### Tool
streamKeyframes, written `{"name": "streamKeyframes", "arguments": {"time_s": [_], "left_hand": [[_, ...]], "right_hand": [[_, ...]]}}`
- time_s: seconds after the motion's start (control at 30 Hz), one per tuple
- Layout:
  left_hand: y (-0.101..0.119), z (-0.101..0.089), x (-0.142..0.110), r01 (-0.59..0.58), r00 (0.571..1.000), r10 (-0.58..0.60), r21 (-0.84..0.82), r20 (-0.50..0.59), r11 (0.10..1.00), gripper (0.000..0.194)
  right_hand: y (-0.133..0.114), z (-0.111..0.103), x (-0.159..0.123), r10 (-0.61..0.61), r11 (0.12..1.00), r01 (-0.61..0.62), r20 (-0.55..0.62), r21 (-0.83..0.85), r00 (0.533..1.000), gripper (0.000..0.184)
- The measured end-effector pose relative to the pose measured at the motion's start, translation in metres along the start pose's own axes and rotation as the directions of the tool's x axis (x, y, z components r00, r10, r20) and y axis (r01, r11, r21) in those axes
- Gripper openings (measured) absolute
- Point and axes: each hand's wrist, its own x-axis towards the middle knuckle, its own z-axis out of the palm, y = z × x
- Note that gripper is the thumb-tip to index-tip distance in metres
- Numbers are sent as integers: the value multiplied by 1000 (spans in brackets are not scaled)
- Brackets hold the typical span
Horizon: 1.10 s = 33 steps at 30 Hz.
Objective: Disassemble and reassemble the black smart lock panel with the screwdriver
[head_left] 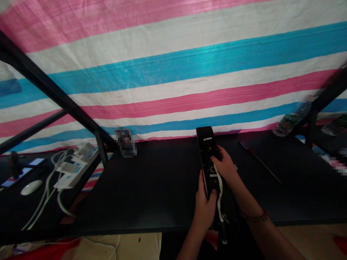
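Over the black table, a long, narrow black panel (205,144) is tilted up, with its far end pointing away from me. Small holes, a pale label and round fittings show on its face; its exact kind I cannot make out. My left hand (205,207) is closed round its left edge, thumb on the face. Farther up, my right hand (225,168) grips the right edge with its thumb pressed on the face. A white strap or ribbon (219,191) runs down the panel from beneath my right thumb. To the right lies a screwdriver (260,161) with a long thin shaft.
A clear bottle with a green label (288,121) leans at the back right. Blurred-out, a small object (126,142) stands at the back left. A power strip (74,168) with white cables, a white mouse (31,187) and a phone (25,172) lie left, beyond the black frame (54,86).
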Motion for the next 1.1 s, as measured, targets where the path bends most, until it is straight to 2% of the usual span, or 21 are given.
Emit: {"name": "streamKeyframes", "arguments": {"time_s": [0.07, 0.13, 0.2, 0.23, 0.3, 0.37, 0.43, 0.5, 0.6, 0.7, 0.8, 0.9, 0.93, 1.0, 1.03, 1.1], "left_hand": [[-1, 0, 0, 7, 1000, -7, 3, 5, 1000, 76], [-1, -1, 0, 5, 1000, -5, 4, 7, 1000, 76], [0, -1, 0, -3, 1000, 3, 0, 6, 1000, 76], [0, -2, 0, -6, 1000, 6, -5, 8, 1000, 77], [0, -2, 1, -4, 1000, 4, -16, 14, 1000, 78], [1, -2, 0, 8, 1000, -8, -21, 12, 1000, 78], [2, -2, -2, 26, 1000, -26, -7, 2, 1000, 77], [4, -5, -6, 42, 999, -42, 28, -2, 999, 72], [10, -19, -13, 33, 999, -31, 130, -23, 991, 57], [15, -53, -12, -36, 993, 74, 348, -94, 937, 40], [18, -101, 3, -69, 951, 236, 604, -201, 794, 33], [21, -142, 27, -28, 920, 319, 771, -230, 636, 36], [21, -150, 35, -25, 921, 330, 816, -206, 578, 36], [23, -158, 50, -34, 928, 330, 841, -174, 540, 35], [23, -158, 57, -47, 932, 330, 849, -153, 527, 34], [23, -154, 67, -80, 938, 330, 857, -108, 509, 30]], "right_hand": [[1, -6, 0, 23, 998, -25, 36, 62, 999, 62], [4, -22, 4, 41, 997, -43, 35, 65, 999, 65], [9, -47, 15, -5, 997, 0, -60, -76, 998, 63], [13, -61, 23, -76, 975, 45, -134, -218, 988, 60], [22, -89, 39, -193, 815, 63, -167, -575, 967, 55], [31, -111, 52, -138, 609, -25, -137, -793, 981, 50], [39, -124, 59, -64, 469, -68, -110, -880, 992, 49], [45, -131, 61, -47, 420, -76, -105, -904, 993, 51], [50, -135, 59, -61, 402, -110, -146, -909, 987, 54], [53, -140, 59, -23, 392, -161, -185, -906, 983, 42], [55, -144, 59, 10, 408, -189, -202, -893, 979, 34], [56, -148, 59, -12, 432, -169, -193, -886, 981, 31], [56, -150, 59, -41, 449, -147, -184, -881, 982, 29], [54, -153, 59, -152, 506, -69, -168, -860, 974, 27], [53, -155, 59, -237, 542, -11, -165, -840, 957, 26], [49, -158, 58, -421, 608, 106, -206, -787, 883, 24]]}}
